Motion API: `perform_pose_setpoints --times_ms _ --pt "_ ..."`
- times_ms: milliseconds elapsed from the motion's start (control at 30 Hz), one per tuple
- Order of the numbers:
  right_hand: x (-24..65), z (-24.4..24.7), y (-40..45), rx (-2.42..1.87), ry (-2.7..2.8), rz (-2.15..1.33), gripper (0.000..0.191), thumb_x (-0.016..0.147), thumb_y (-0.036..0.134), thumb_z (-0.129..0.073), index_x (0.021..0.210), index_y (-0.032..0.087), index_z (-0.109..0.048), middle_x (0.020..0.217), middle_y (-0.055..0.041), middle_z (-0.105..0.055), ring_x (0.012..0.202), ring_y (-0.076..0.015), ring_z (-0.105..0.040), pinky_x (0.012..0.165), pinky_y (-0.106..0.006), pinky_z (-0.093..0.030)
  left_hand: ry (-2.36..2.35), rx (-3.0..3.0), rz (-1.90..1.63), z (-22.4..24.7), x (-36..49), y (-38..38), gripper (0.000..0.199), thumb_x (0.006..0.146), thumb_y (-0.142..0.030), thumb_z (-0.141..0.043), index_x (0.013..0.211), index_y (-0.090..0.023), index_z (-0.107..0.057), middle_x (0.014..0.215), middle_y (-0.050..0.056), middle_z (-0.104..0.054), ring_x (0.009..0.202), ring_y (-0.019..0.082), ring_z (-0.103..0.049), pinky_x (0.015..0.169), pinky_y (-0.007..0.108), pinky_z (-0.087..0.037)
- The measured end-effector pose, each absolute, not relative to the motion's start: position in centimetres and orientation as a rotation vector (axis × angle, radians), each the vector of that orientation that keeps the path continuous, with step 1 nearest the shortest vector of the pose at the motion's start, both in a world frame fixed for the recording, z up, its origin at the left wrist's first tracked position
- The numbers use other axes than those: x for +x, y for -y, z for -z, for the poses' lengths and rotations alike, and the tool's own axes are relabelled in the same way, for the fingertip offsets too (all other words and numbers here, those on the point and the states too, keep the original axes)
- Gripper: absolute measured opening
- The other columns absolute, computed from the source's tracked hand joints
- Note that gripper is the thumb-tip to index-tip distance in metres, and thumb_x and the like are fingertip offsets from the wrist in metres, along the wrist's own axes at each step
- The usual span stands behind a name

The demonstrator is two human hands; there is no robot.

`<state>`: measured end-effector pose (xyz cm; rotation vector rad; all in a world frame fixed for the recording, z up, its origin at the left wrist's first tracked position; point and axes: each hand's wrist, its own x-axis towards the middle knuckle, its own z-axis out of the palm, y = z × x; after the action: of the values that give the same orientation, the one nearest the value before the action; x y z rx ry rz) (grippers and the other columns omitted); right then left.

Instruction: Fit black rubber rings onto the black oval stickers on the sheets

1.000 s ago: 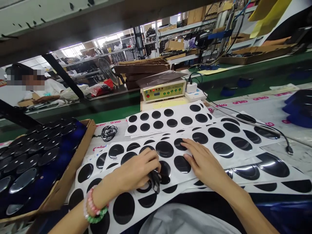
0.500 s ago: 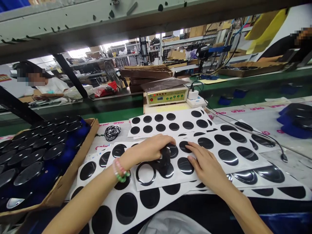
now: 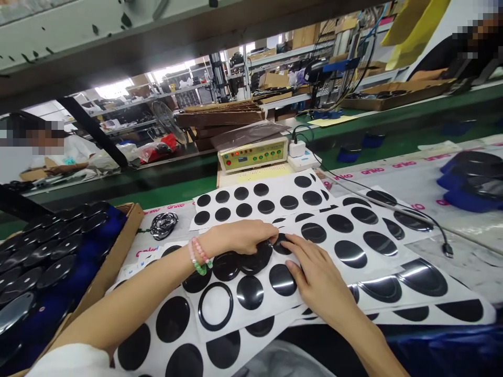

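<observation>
My left hand (image 3: 251,236) is closed, fingertips pinching the edge of a black round sticker (image 3: 256,260) that lies over or just above the white sticker sheet (image 3: 271,299). Fingers stretched out, my right hand (image 3: 320,275) rests on the same sheet beside a black circle, its fingertips close to those of the left. A black ring (image 3: 215,306) around a bare white centre shows on the near left part of this sheet. More white sheets with black circles lie under and around it. Whether the sticker's far edge is still attached is hidden by my fingers.
On the left stands a cardboard box (image 3: 118,251) full of black-topped blue parts. A bundle of black rings (image 3: 164,226) lies near it. Behind the sheets is a control box (image 3: 253,155) with a white plug and cable (image 3: 418,207). Blue parts (image 3: 471,183) are stacked at right.
The view has shifted a little and tilted. My left hand has brought the black sticker up beside the right fingertips; it was blurred and lower before. My right hand stays on the sheet.
</observation>
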<state>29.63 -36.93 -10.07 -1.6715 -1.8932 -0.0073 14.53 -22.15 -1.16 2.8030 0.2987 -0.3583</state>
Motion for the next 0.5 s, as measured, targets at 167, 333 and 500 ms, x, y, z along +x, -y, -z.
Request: perform_pose_setpoints --times_ms 167,333,500 --pt "29.6 9.9 36.9 -1.665 1.886 0.001 0.033 0.093 0.022 -0.038 0.121 0.019 -0.054 0.133 -0.0087 -0.054 0.121 -0.0233 -0.050 0.101 -0.047 -0.042 -0.318 2.854 0.304 1.0 14.2 23.0 0.039 0.068 0.004 -0.052 0.101 -0.017 -0.053 0.094 0.004 -0.058 0.086 0.018 -0.055 0.072 0.026 -0.045" --pt "29.4 9.7 36.9 -1.646 1.865 -0.025 0.033 0.092 0.022 -0.040 0.121 0.020 -0.055 0.133 -0.0075 -0.054 0.122 -0.0231 -0.049 0.101 -0.047 -0.042 -0.342 2.905 0.185 1.6 13.0 23.6 0.046 0.069 0.006 -0.046 0.109 -0.016 -0.053 0.101 0.006 -0.058 0.095 0.018 -0.053 0.084 0.028 -0.045" --pt "29.3 9.6 37.1 -1.658 1.850 -0.048 0.032 0.091 0.021 -0.041 0.119 0.022 -0.056 0.132 -0.0059 -0.055 0.122 -0.0234 -0.049 0.100 -0.047 -0.041 -0.411 2.971 0.038 2.1 11.3 24.3 0.040 0.069 0.008 -0.041 0.097 -0.015 -0.060 0.090 0.007 -0.056 0.092 0.021 -0.049 0.082 0.034 -0.044"
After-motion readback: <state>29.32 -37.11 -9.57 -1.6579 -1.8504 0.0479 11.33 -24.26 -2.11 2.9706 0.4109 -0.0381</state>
